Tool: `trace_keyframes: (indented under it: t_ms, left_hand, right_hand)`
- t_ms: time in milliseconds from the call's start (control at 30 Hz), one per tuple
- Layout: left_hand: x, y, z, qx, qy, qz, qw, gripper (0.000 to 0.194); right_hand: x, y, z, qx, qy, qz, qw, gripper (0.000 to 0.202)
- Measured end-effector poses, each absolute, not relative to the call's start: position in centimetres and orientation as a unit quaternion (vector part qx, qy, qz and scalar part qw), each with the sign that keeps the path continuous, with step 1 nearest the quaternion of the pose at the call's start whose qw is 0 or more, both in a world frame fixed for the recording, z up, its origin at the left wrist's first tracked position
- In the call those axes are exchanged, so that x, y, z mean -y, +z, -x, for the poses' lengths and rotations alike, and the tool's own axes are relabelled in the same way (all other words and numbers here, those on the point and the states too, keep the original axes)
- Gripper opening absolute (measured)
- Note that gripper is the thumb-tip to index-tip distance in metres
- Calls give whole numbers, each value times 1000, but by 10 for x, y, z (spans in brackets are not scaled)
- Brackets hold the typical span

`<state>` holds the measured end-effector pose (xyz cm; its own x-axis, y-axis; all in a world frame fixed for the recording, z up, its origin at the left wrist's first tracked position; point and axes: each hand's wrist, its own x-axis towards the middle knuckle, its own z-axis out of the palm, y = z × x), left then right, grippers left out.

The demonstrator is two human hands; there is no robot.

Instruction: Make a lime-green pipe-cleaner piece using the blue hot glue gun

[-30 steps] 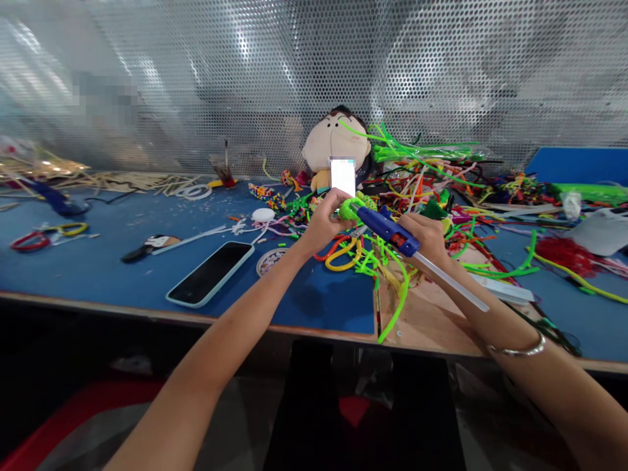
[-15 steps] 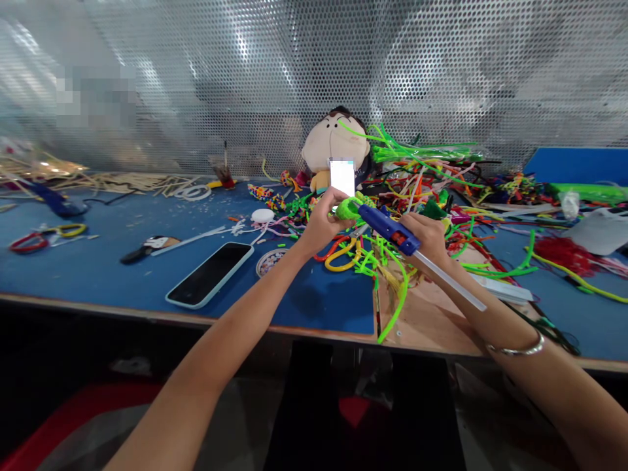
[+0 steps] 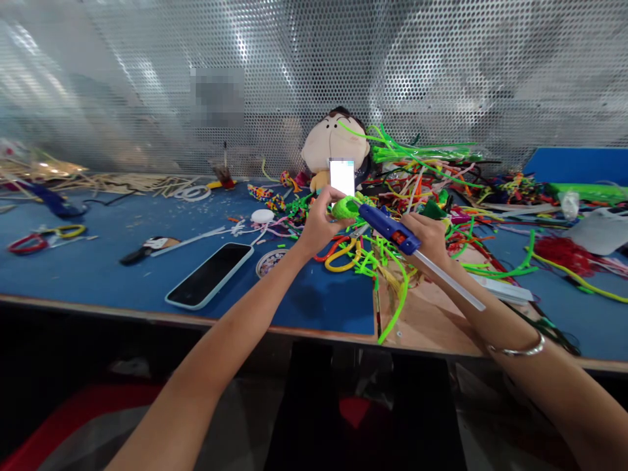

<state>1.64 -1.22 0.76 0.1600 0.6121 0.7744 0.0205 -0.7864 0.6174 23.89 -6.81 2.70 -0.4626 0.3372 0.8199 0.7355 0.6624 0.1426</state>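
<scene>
Lime-green fuzz covers the small rounded piece (image 3: 345, 207) that the left hand (image 3: 321, 226) pinches between thumb and fingers, raised above the worktop (image 3: 333, 317), back from its front edge. That fingertip hold probably keeps the piece's right side clear for the nozzle. The right hand (image 3: 426, 237) is wrapped around a blue plastic glue gun (image 3: 387, 229), tilted so its tip points at the piece while the long translucent glue stick (image 3: 449, 280) trails toward the front edge; whether tip and piece touch, I cannot tell. A bright white screen (image 3: 342, 176) stands before a pale-faced plush doll (image 3: 328, 140) near the worktop's back edge, likely upright for easy viewing. The piece looks bulging and soft, evenly bright, its surface finely textured; fingers hide its left side.
</scene>
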Motion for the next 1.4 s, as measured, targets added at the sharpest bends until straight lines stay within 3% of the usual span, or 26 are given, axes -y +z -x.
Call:
trace_keyframes:
  t_ms: [700,1000,1400]
  left_hand:
    - [14,8,-16,-229,618,-725,200,40]
    - [17,10,-16,-230,620,-735,147,38]
    - [14,9,-14,-253,627,-733,68,40]
  right_hand:
    - [69,27,-238,831,-216,319,402,21]
    - [68,26,-238,819,-256,305,412,22]
    - [72,29,-237,825,-211,359,383,21]
